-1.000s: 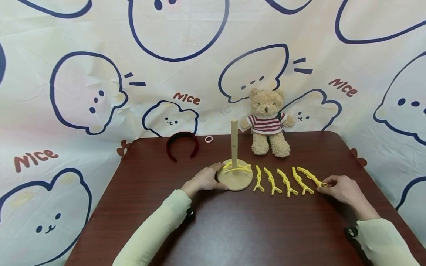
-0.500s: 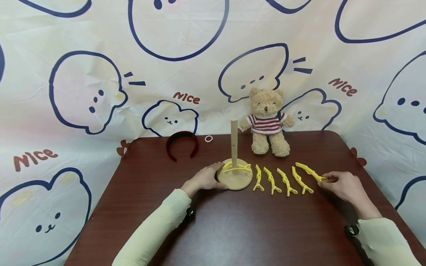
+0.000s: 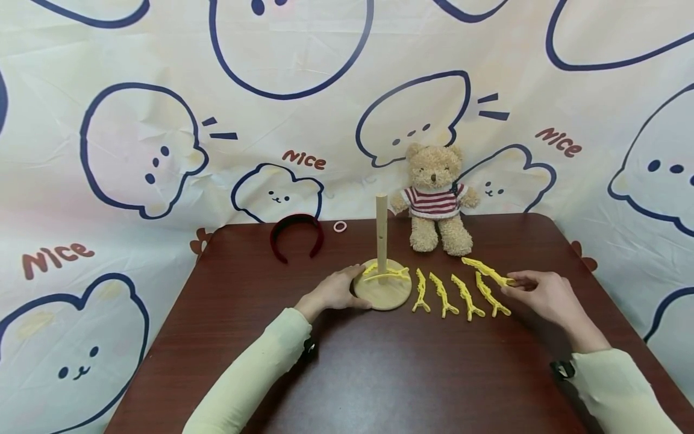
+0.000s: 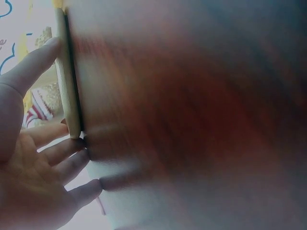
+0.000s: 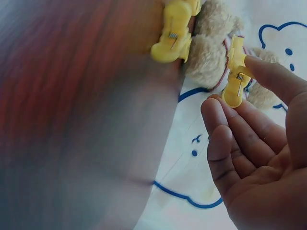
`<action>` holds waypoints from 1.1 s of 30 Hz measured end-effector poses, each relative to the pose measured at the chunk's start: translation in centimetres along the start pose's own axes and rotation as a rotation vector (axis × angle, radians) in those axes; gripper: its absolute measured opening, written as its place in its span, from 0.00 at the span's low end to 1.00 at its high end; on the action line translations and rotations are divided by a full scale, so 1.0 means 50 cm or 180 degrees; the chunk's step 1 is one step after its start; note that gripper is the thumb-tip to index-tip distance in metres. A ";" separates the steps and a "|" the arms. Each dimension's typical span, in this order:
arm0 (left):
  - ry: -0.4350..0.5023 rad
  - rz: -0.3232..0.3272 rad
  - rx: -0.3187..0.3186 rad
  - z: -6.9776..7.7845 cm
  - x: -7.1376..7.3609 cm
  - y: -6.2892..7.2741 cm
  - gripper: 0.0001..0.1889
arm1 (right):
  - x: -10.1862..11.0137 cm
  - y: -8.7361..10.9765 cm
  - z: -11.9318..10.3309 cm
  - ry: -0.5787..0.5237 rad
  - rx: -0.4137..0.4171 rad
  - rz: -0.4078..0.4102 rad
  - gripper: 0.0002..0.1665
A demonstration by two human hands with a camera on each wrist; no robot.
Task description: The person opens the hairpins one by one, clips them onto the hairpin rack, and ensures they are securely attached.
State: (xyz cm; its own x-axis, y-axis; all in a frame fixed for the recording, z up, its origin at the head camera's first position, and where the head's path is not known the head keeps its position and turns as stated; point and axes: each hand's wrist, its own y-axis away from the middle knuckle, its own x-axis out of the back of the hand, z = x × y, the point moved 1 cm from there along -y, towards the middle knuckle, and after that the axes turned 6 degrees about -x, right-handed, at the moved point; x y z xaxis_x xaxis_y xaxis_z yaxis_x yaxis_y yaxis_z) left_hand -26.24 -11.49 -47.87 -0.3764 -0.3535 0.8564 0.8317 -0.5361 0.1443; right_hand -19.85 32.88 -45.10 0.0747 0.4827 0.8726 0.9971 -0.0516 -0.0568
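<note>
likely carry step: right hand pinches yellow clip, frame right, left hand grips wooden stand, centre; next needs steady pinch

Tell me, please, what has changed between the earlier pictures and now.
The right hand moved up and to the left in the head view, carrying the slim yellow plastic hair clip that it already pinched. Nothing was let go. Unchanged: the left hand holding the round, pale wooden base, the four matching yellow clips in a row, and the beige plush bear.
</note>
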 end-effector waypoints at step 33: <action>-0.0072 0.0067 -0.0093 0.000 0.000 -0.003 0.53 | -0.046 -0.045 -0.180 -0.0233 0.0810 -0.0130 0.15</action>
State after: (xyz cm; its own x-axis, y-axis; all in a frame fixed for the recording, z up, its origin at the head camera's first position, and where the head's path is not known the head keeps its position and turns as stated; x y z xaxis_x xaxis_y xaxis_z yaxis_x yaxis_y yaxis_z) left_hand -26.34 -11.42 -47.91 -0.3494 -0.3475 0.8701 0.8269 -0.5510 0.1120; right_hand -22.44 24.04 -42.61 0.0262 0.5424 0.8397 0.9709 0.1863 -0.1507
